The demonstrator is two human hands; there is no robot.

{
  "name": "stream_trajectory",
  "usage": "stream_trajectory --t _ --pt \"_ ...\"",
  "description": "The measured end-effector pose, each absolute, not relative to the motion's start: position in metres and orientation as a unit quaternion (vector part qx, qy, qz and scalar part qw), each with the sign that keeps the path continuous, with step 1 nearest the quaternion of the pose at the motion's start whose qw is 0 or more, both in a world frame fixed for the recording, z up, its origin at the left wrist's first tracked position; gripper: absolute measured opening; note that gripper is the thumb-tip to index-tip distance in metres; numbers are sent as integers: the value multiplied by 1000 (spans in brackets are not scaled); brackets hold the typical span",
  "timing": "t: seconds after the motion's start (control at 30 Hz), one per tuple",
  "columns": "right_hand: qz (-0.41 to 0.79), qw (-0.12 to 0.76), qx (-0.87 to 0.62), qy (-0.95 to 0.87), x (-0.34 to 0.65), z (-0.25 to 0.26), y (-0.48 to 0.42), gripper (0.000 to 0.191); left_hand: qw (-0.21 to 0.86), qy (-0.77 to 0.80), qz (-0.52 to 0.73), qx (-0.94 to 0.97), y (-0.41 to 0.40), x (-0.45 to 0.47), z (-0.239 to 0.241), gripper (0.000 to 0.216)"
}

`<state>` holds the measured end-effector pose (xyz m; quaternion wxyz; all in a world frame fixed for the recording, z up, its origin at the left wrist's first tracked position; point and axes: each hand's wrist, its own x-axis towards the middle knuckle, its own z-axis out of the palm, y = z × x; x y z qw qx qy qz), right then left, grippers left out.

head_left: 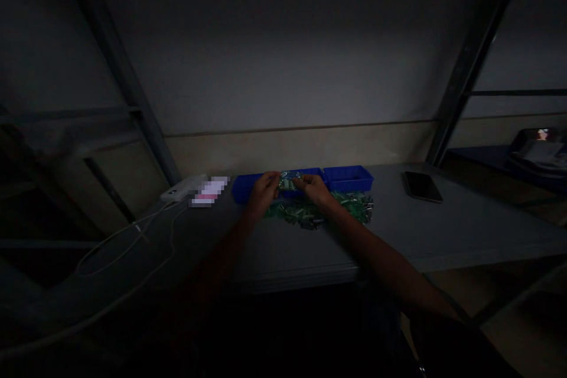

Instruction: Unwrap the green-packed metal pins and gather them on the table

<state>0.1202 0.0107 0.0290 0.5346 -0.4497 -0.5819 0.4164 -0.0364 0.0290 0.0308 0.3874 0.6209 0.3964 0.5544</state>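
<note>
Between my two hands is a small clear, shiny plastic packet (289,182) with greenish contents that I cannot make out. My left hand (265,190) pinches its left side, and my right hand (313,186) grips its right side, both with fingers closed. They hold it up in front of the blue trays. Just below, on the grey table (266,248), lies a heap of similar green and silvery packets (349,205), partly covered by my right wrist. Behind my hands stand a blue tray on the left (243,188) and another on the right (348,178).
A dark phone-like slab (422,186) lies on the table's right. To the left are a white power strip (179,189) with trailing cables (172,236) and a blurred-out paper (209,192). Metal posts (460,71) rise at both sides, before a pale wall.
</note>
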Motion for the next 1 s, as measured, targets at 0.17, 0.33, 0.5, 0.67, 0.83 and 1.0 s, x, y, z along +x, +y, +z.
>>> stream_trajectory --t 0.17,0.33,0.5,0.67,0.83,1.0 --pt "378 534 -477 -587 122 30 12 31 390 417 552 607 30 -38 30 32" --pt "342 535 -480 -606 122 29 16 22 374 423 527 635 29 -36 29 39" --pt "328 535 -484 -610 121 29 17 12 346 424 514 661 33 -36 25 40" --pt "373 497 -513 -593 120 34 8 15 308 434 495 687 35 -39 23 31" --pt "432 506 -491 -563 114 34 4 18 309 462 482 678 34 -41 19 29" --pt "376 509 -502 -590 112 28 5 34 336 456 488 664 35 -40 15 28"
